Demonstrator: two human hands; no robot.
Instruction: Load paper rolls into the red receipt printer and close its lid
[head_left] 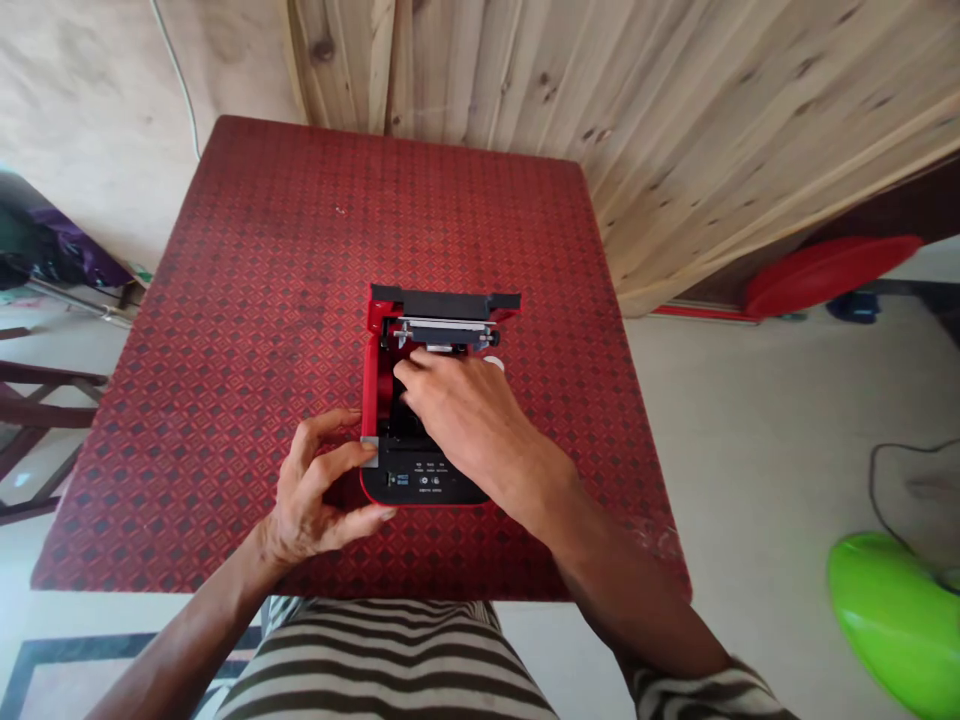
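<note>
A small red and black printer (390, 490) with a display and buttons on its front panel sits on the table, its lid (450, 303) raised at the back. My left hand (319, 490) grips the printer's front left corner, fingers on the side and thumb at the front edge. Inside the open compartment, my right hand (469, 410) has its fingers curled; whatever they touch or hold is hidden. A roller with metal ends (446, 335) shows under the lid. Behind my right hand, part of a white round thing (493, 363) peeks out.
The table (300, 250) has a red patterned cover and stands near a wooden plank wall (487, 80). A red round object (825, 270) and a bright green one (892, 610) are at the right. Dark wooden furniture (45, 410) stands at the left.
</note>
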